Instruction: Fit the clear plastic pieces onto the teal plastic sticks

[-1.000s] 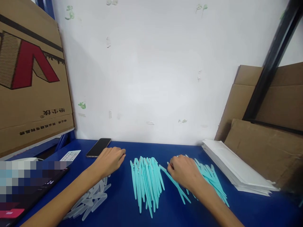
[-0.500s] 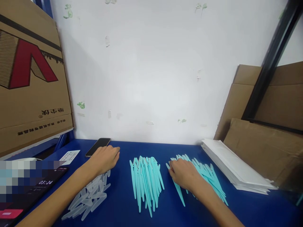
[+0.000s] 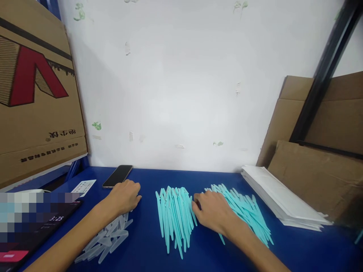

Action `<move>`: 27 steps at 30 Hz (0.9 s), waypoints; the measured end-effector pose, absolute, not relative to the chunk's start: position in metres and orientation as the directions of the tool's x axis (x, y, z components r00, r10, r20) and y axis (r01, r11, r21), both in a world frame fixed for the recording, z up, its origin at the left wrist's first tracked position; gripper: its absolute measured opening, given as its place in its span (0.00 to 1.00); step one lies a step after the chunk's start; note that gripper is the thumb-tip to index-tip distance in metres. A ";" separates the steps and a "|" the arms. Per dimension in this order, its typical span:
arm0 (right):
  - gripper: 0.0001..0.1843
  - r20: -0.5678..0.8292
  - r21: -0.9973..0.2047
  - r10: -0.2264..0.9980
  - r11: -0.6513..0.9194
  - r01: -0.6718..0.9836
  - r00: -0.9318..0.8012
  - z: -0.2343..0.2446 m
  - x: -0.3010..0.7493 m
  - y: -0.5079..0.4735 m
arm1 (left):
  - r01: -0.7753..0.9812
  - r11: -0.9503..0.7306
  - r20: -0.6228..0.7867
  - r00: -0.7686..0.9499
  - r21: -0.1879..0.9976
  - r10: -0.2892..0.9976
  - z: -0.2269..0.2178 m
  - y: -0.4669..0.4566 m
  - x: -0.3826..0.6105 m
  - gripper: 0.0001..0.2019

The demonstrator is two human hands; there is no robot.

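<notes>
My left hand (image 3: 124, 197) is closed above the far end of a pile of translucent plastic caps (image 3: 109, 238). Whether anything is inside its fingers is hidden. My right hand (image 3: 213, 210) is curled palm down, its fingertips close to the right edge of the middle bunch of slim, tapered turquoise plastic sticks (image 3: 175, 217). Its grip is turned away from me, so what it pinches, if anything, cannot be made out. Behind and right of that hand lies a second, slanting bunch of turquoise sticks (image 3: 249, 215). One stick's tip shows below the palm.
A dark phone (image 3: 117, 176) and a printed card (image 3: 84, 187) lie behind my left hand. Another phone with a lit screen (image 3: 45, 230) is at the left edge. White envelopes (image 3: 283, 200) are stacked at right, beside cardboard (image 3: 314, 181). A large carton (image 3: 42, 124) stands left.
My right hand has shifted left, from the right bunch toward the middle bunch. My left hand has dropped slightly nearer the caps. The lit phone's counter has advanced by one.
</notes>
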State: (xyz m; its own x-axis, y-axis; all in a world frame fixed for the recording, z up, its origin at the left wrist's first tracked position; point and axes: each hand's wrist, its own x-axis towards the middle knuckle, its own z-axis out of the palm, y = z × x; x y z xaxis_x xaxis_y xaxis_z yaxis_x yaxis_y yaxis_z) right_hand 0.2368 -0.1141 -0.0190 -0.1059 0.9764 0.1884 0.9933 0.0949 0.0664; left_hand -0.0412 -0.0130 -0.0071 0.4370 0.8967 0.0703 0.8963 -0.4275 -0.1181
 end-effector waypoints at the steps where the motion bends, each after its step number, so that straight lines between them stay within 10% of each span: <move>1: 0.19 0.187 0.072 0.975 0.107 0.992 -0.119 -0.022 0.235 -0.115 | 0.891 -0.440 0.066 0.449 -0.112 0.891 -0.007 -0.014 -0.040 0.09; 18: 0.19 0.166 0.062 0.979 0.105 0.993 -0.114 -0.026 0.234 -0.113 | 0.861 -0.489 -0.179 0.507 0.138 0.843 0.020 -0.010 -0.062 0.11; 27: 0.15 0.161 0.081 0.978 0.120 0.989 -0.132 -0.025 0.234 -0.113 | 0.765 -0.628 0.008 0.634 0.141 0.774 -0.003 -0.004 -0.056 0.06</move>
State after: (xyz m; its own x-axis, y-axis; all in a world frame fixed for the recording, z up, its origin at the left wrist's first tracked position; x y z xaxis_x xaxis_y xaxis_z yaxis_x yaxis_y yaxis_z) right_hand 0.2339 -0.1133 -0.0255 -0.1322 0.9780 0.1615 0.9894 0.1204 0.0812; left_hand -0.0563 -0.0045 -0.0030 0.6336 0.7736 0.0081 0.7652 -0.6282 0.1408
